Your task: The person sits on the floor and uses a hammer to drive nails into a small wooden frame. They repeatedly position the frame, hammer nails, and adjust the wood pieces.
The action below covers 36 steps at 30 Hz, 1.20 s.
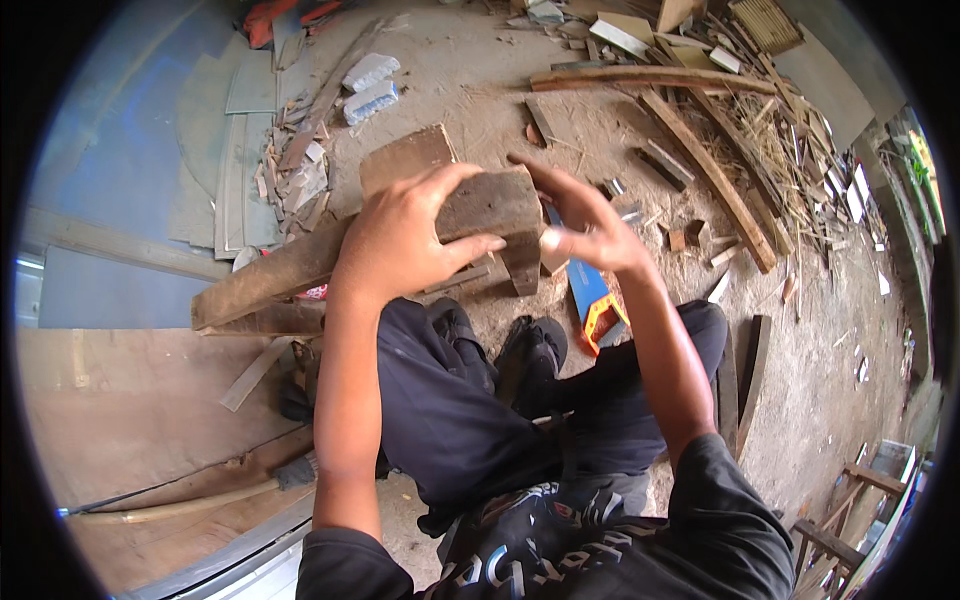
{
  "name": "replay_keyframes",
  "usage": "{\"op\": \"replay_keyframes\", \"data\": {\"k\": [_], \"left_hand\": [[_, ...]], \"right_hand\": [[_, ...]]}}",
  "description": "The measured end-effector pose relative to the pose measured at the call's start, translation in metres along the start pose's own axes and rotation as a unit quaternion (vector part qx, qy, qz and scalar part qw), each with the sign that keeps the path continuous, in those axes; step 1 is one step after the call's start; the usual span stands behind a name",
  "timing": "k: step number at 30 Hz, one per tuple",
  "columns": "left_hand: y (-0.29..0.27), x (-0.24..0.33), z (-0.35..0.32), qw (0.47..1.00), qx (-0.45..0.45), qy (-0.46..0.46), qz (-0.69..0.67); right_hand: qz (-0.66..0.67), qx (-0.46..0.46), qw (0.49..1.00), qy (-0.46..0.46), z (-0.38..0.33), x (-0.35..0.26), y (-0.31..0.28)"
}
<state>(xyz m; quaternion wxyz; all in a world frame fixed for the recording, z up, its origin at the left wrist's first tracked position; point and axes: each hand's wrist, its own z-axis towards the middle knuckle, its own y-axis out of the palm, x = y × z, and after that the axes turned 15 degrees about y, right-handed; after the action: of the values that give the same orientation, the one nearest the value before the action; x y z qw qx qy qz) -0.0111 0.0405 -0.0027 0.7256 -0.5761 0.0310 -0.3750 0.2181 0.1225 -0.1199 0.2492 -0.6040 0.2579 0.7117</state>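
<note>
Left hand (400, 240) clamped over dark wooden block (495, 205), right hand (585, 225) spread, fingers just beside block's far end, long plank (265, 280) underneath, handsaw (590, 295) on dirt ground (460, 90).

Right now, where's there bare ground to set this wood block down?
Bare dirt lies far right, between the long curved plank and the wooden frame. A smaller patch lies ahead, between the two white blocks and the plank. It is crowded at the scrap heap top right, the splinter pile left, and around the saw under the right hand.
</note>
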Motion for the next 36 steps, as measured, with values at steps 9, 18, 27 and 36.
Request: {"op": "replay_keyframes", "data": {"k": [9, 18, 27, 36], "left_hand": [[0.002, 0.003, 0.001, 0.999, 0.006, 0.032, 0.036], [0.004, 0.009, 0.003, 0.999, -0.003, 0.002, 0.041], [0.006, 0.007, 0.005, 1.0, -0.005, -0.026, 0.006], [0.006, 0.007, 0.004, 1.0, -0.001, -0.019, 0.017]], "right_hand": [[0.079, 0.151, 0.983, -0.068, 0.002, -0.016, 0.031], [0.241, 0.321, 0.913, -0.068, -0.001, -0.002, 0.059], [0.163, 0.305, 0.93, -0.127, -0.004, 0.028, 0.072], [0.114, 0.304, 0.939, -0.118, -0.006, 0.007, 0.068]]}}
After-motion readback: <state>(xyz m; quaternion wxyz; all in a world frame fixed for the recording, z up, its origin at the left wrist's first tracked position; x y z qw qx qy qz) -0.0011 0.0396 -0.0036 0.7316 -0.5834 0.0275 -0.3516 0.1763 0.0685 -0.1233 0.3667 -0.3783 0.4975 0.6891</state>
